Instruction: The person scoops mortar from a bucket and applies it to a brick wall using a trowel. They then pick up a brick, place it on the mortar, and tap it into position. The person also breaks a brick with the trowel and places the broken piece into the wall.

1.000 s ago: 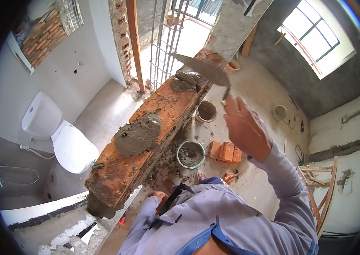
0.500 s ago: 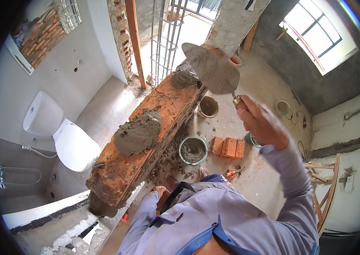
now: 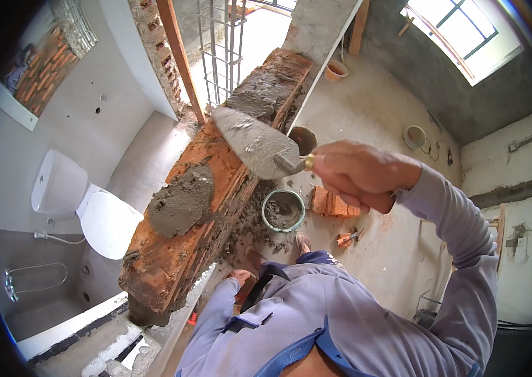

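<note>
My right hand (image 3: 363, 174) is closed round the handle of a pointed trowel (image 3: 260, 147). The broad blade, smeared with wet mortar, hovers above the low brick wall (image 3: 143, 267); its tip points to the far left. On the near part of the wall's top lies a thick mound of mortar (image 3: 181, 201). Farther along, more mortar (image 3: 256, 97) coats the surface. My left hand (image 3: 239, 274) rests low beside my body, fingers curled. Something orange-brown shows beneath it, too hidden to make out.
A green-rimmed bucket (image 3: 265, 220) of mortar stands on the floor by my feet. Bricks (image 3: 327, 202) are grouped right of it, with another bucket (image 3: 304, 139) behind. Left of the wall is a white toilet (image 3: 109, 223). A steel rebar cage (image 3: 221, 50) rises beyond.
My right hand has brought the trowel down and left, from beyond the wall's right side to above its top. The mortar under the far blade area looks more spread. My left hand stays low.
</note>
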Demonstrator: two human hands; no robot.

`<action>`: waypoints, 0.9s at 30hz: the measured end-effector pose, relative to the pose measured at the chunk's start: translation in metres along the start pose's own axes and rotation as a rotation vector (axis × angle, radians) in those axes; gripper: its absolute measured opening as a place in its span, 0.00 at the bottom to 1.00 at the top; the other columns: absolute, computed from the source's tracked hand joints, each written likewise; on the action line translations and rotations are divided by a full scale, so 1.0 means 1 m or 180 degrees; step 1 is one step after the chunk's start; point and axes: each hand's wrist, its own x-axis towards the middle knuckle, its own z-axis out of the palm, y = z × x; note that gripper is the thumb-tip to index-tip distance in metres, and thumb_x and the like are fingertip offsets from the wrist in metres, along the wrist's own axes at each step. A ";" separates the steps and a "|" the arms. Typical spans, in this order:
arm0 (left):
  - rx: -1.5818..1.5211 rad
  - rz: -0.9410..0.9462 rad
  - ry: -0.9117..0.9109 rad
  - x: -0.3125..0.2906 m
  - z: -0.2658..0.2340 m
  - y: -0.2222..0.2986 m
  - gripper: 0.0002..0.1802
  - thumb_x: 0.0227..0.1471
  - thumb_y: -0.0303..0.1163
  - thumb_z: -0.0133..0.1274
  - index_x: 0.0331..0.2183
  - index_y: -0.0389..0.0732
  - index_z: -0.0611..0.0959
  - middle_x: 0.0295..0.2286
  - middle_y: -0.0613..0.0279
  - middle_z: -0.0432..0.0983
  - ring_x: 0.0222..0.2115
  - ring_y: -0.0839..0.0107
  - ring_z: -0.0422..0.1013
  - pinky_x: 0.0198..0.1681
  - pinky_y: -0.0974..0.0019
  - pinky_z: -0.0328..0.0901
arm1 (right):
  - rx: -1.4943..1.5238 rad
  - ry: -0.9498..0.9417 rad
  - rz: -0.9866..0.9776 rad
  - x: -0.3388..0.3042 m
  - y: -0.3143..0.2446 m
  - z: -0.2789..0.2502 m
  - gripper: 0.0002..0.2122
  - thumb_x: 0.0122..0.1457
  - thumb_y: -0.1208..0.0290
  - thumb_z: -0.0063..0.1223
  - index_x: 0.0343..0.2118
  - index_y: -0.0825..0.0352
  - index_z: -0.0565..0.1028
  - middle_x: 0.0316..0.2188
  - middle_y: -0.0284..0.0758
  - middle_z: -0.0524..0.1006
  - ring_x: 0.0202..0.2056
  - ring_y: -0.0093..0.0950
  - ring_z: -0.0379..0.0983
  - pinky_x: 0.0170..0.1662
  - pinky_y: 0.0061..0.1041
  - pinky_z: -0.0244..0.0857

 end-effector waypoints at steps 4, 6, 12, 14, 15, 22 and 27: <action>0.0486 0.0232 -0.0047 -0.008 0.003 0.032 0.21 0.55 0.47 0.50 0.41 0.43 0.85 0.39 0.54 0.82 0.41 0.61 0.77 0.47 0.63 0.69 | -0.2585 0.0616 -0.1294 -0.001 0.025 -0.027 0.15 0.67 0.64 0.39 0.46 0.71 0.71 0.31 0.45 0.75 0.37 0.40 0.73 0.45 0.37 0.67; 0.1124 0.0319 -0.0442 -0.022 0.004 0.070 0.17 0.55 0.42 0.52 0.42 0.45 0.85 0.37 0.57 0.82 0.39 0.66 0.77 0.45 0.64 0.69 | -0.1119 0.0841 0.0875 -0.013 -0.014 -0.043 0.12 0.66 0.66 0.42 0.41 0.70 0.71 0.23 0.39 0.71 0.28 0.33 0.74 0.37 0.33 0.69; 0.0780 0.3580 0.1277 -0.177 -0.035 0.415 0.14 0.51 0.38 0.57 0.38 0.40 0.82 0.36 0.51 0.79 0.37 0.51 0.75 0.41 0.57 0.69 | -0.2523 0.2110 -0.0371 -0.031 0.033 -0.073 0.09 0.61 0.68 0.47 0.33 0.70 0.69 0.23 0.47 0.73 0.28 0.46 0.72 0.36 0.43 0.64; 0.1791 0.4245 0.2959 -0.196 -0.066 0.499 0.24 0.50 0.43 0.58 0.44 0.38 0.77 0.42 0.49 0.75 0.42 0.52 0.72 0.45 0.55 0.67 | -0.3031 0.2364 -0.0601 -0.011 0.030 -0.092 0.09 0.61 0.67 0.46 0.32 0.70 0.70 0.24 0.47 0.74 0.30 0.46 0.74 0.36 0.43 0.65; 0.2125 0.3745 0.3481 -0.206 -0.079 0.543 0.31 0.48 0.47 0.61 0.49 0.38 0.74 0.45 0.51 0.74 0.49 0.52 0.71 0.53 0.54 0.64 | -0.3264 0.2338 -0.0676 -0.002 0.030 -0.107 0.09 0.61 0.68 0.46 0.32 0.69 0.72 0.27 0.46 0.75 0.32 0.45 0.75 0.37 0.43 0.67; 0.3647 0.0094 0.2638 -0.159 -0.167 0.655 0.53 0.42 0.68 0.57 0.60 0.42 0.66 0.55 0.54 0.68 0.57 0.57 0.65 0.62 0.50 0.54 | -0.4988 0.1558 -0.1131 0.074 0.001 -0.160 0.07 0.56 0.72 0.51 0.29 0.67 0.79 0.33 0.41 0.75 0.34 0.38 0.78 0.38 0.38 0.74; 0.3585 0.0013 0.2399 -0.156 -0.164 0.665 0.50 0.35 0.63 0.64 0.56 0.44 0.73 0.53 0.56 0.70 0.56 0.59 0.66 0.60 0.48 0.56 | -0.4403 0.1673 -0.0403 0.097 0.010 -0.152 0.10 0.57 0.69 0.50 0.29 0.66 0.82 0.38 0.37 0.81 0.43 0.39 0.78 0.43 0.42 0.74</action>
